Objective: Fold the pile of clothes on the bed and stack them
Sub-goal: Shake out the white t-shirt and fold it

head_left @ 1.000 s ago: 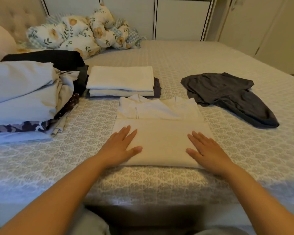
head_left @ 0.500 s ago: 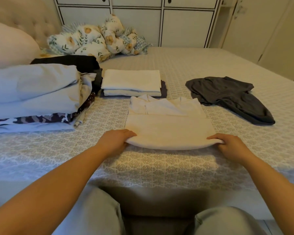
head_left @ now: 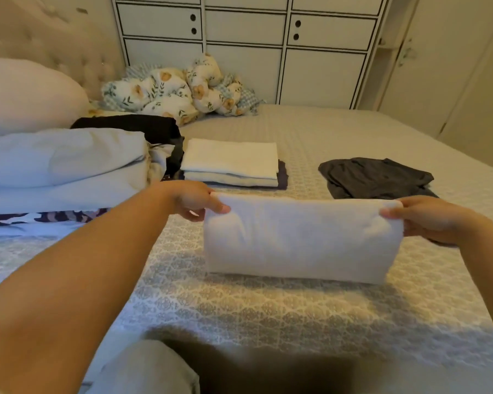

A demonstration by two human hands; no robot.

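Hands (head_left: 194, 200) (head_left: 427, 220) have lifted the folded cream garment (head_left: 302, 240) off the bed (head_left: 268, 314).

Bed surface, from my head view.
I log a patterned grey bed (head_left: 268, 314) carrying: folded white stack (head_left: 231, 160) mid-bed, crumpled dark grey garment (head_left: 376, 177) right, unfolded clothes pile (head_left: 63, 166) left, floral bedding bundle (head_left: 182, 89) and a pillow (head_left: 26, 92) at the head end.

Cream shirt (head_left: 302, 237) at centre. Grey-and-white patterned bed (head_left: 268, 314). Dark grey garment (head_left: 373, 177) at 2 o'clock. White stack (head_left: 231, 157) at 12. Floral quilt (head_left: 180, 89) at 11. Pale blue pile (head_left: 60, 163) at 9.
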